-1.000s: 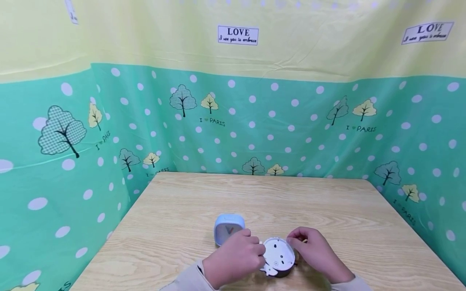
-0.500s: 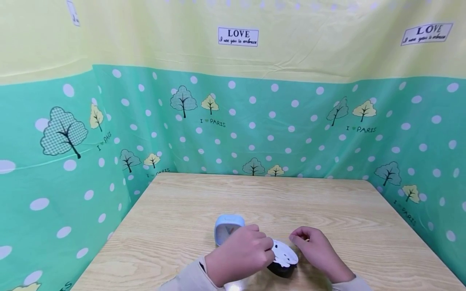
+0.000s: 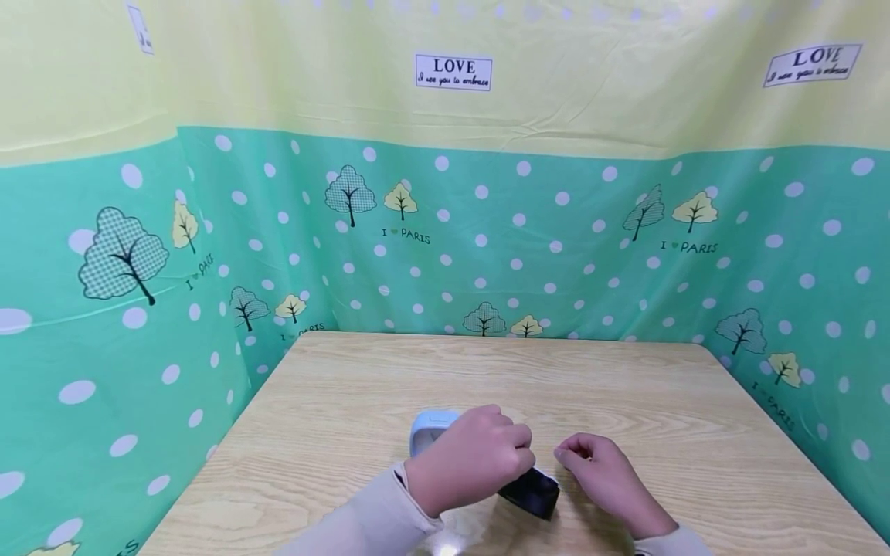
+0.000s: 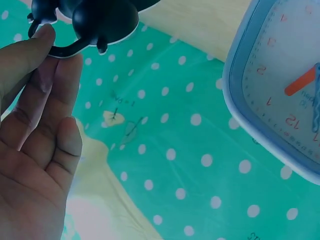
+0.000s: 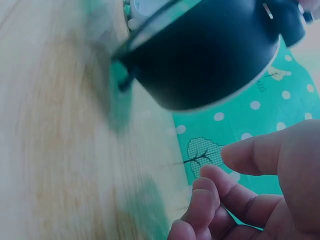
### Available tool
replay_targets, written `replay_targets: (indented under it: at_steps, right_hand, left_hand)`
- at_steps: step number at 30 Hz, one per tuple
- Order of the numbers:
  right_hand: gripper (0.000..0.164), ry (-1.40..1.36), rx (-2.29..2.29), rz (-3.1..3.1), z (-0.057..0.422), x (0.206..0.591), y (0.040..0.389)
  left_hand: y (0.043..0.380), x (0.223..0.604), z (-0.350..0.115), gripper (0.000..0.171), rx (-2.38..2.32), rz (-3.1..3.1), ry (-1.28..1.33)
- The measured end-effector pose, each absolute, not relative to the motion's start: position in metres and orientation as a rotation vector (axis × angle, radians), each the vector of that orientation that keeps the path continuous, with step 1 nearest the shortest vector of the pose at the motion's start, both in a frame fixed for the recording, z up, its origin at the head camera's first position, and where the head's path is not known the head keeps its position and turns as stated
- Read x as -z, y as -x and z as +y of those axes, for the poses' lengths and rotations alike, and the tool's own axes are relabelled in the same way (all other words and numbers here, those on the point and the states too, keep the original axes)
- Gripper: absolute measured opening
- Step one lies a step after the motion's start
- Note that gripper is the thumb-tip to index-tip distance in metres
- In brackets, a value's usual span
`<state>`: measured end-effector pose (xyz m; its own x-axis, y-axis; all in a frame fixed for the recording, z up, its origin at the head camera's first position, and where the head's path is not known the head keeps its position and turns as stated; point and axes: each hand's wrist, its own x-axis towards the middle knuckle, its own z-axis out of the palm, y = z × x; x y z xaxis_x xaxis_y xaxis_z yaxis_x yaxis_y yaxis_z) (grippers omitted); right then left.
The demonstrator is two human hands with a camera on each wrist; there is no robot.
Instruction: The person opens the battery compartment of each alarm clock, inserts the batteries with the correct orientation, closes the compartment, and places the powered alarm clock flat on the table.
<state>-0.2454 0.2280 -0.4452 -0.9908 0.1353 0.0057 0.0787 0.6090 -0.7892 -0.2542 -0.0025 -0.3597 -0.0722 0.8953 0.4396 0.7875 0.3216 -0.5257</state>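
In the head view my left hand (image 3: 473,462) holds a black twin-bell alarm clock (image 3: 531,493) tilted above the table. In the left wrist view the thumb and fingers of my left hand (image 4: 40,115) pinch the curved handle at its bells (image 4: 106,21). The right wrist view shows its rounded black body (image 5: 210,60) and a small foot; the dial is turned out of sight. My right hand (image 3: 612,479) is just right of the clock, not touching it, its fingers loosely curled with nothing between them. Behind my left hand stands a light-blue square alarm clock (image 3: 433,421), partly hidden.
The wooden table (image 3: 334,417) extends beyond both clocks. A green and yellow curtain (image 3: 473,216) with dots and printed trees hangs around its back and sides. Light glints on the tabletop near the front.
My left hand has raised the black clock by its handle and tipped it, so its white dial has swung out of view. My right hand has come slightly away from the clock.
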Motion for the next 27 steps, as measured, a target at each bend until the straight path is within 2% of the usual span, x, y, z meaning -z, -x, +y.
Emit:
replay_targets:
  at_steps: [7, 14, 27]
  right_hand:
    - [0.013, 0.177, -1.338, -2.754, 0.229, 0.450, 0.247]
    - [0.013, 0.213, -1.356, -2.766, 0.228, 0.450, 0.247]
    - [0.011, 0.201, -1.361, -2.761, 0.228, 0.454, 0.247]
  left_hand:
    - [0.271, 0.357, 0.007, 0.016, -0.222, -1.972, 1.468]
    - [0.285, 0.355, 0.013, 0.005, -0.279, -2.104, 1.440]
    - [0.308, 0.356, 0.021, 0.005, -0.217, -2.223, 1.437]
